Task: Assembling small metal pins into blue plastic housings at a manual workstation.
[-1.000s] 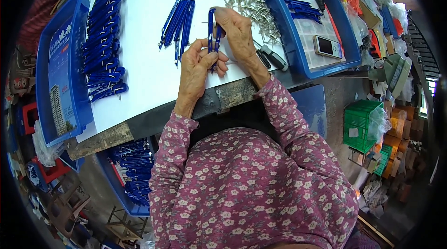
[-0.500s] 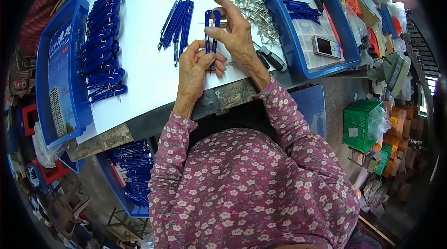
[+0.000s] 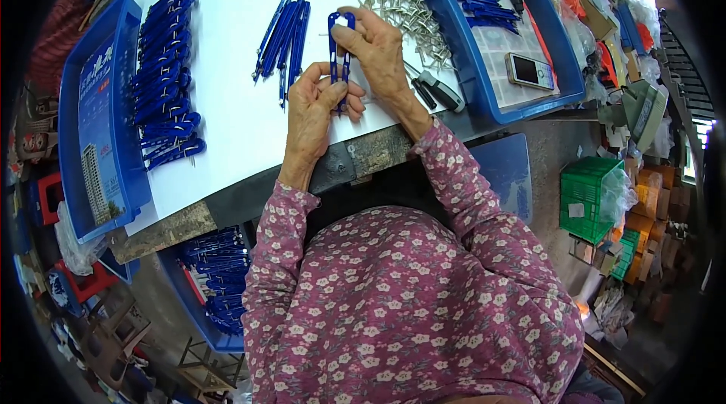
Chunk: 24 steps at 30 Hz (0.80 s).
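Observation:
Two narrow blue slotted strips [image 3: 333, 58] stand side by side between my hands, over the white sheet. My left hand [image 3: 308, 117] pinches their lower ends between thumb and fingers. At the top, my right hand [image 3: 380, 55] has its thumb and bent fingers closed around the rounded ends. A thin metal pin [image 3: 324, 34] juts out on the left of the upper ends. Just left of my hands lies a small bundle of loose blue strips [image 3: 286, 37]. Beyond my right hand spreads a heap of silvery flat-headed pins [image 3: 412, 11].
A long stack of blue pieces with pins [image 3: 162, 71] runs beside a blue tray [image 3: 134, 102] at left. At right, another blue tray [image 3: 473, 75] holds strips and a mobile phone [image 3: 529, 71]. A grey-and-black hand tool [image 3: 442, 92] lies near the table edge. Below left sits a filled blue bin [image 3: 193, 317].
My right fingers, stretched upward before, have curled down around the top of the strips. The two upper ends stand slightly further left in the picture. My left hand keeps its pinch.

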{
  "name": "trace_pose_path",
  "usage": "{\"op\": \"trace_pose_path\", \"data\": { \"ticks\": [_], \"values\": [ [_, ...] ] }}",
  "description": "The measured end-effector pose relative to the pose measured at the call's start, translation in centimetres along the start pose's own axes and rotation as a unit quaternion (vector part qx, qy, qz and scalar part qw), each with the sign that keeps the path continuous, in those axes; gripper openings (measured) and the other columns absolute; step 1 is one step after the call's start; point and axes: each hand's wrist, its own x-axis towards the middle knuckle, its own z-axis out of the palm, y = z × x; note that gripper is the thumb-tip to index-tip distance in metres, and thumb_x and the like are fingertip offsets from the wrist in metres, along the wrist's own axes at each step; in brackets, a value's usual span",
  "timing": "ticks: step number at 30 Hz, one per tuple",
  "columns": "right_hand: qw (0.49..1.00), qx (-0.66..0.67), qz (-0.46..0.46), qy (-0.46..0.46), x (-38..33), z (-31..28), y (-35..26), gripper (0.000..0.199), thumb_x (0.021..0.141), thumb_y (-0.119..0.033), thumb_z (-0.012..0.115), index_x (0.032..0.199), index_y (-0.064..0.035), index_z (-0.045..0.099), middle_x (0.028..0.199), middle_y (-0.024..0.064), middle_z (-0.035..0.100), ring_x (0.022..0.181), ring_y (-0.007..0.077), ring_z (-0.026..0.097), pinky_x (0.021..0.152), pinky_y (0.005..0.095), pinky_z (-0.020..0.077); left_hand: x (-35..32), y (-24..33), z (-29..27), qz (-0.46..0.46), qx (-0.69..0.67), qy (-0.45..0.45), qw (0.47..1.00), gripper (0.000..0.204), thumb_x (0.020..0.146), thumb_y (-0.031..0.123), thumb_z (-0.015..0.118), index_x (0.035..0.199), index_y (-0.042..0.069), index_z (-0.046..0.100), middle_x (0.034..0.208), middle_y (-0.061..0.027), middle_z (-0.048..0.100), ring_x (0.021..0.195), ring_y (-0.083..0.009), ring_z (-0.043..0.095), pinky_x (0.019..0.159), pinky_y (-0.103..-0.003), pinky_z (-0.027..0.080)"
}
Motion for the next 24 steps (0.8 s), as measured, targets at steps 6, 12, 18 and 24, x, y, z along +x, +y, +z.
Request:
{"op": "trace_pose_path", "data": {
  "ticks": [6,12,18,24],
  "values": [
    [0.999,-0.011,0.034,-0.036,-0.7,-0.2,-0.6,0.039,0.080,-0.014,0.058,0.112,0.0070,0.049,0.071,0.0013,0.056,0.057,0.0041,0.048,0.053,0.0176,0.0393,0.1,0.2,-0.1,0.017,-0.024,0.023,0.999,0.014,0.084,0.003,0.045,0.097,-0.005,0.044,0.075,-0.0167,0.060,0.058,-0.0164,0.059,0.051,-0.024,0.050],
    [0.996,0.029,0.050,-0.068,-1.3,-0.7,-0.4,0.038,0.076,-0.002,0.060,0.112,0.0076,0.049,0.072,0.0004,0.056,0.063,0.0046,0.052,0.055,0.0163,0.0433,0.3,0.2,-0.1,0.021,-0.043,0.027,0.998,0.016,0.084,0.003,0.048,0.097,-0.005,0.045,0.076,-0.0171,0.060,0.061,-0.0169,0.061,0.053,-0.026,0.052],
    [0.996,0.064,0.043,-0.042,-0.4,-0.3,0.7,0.038,0.075,-0.001,0.061,0.111,0.0070,0.050,0.072,0.0004,0.057,0.063,0.0049,0.053,0.056,0.0162,0.0442,1.0,0.0,-0.3,0.019,-0.050,0.046,0.998,0.018,0.083,0.003,0.050,0.098,-0.006,0.047,0.079,-0.0182,0.061,0.063,-0.0191,0.062,0.058,-0.028,0.054],
    [0.994,0.091,0.049,-0.040,-0.2,-0.5,1.6,0.038,0.074,0.001,0.061,0.110,0.0077,0.050,0.072,0.0008,0.057,0.063,0.0052,0.053,0.057,0.0157,0.0445,1.3,-0.2,-0.5,0.015,-0.047,0.042,0.998,0.019,0.082,0.002,0.051,0.099,-0.006,0.047,0.078,-0.0182,0.061,0.063,-0.0202,0.062,0.059,-0.029,0.055]
  ]
}}
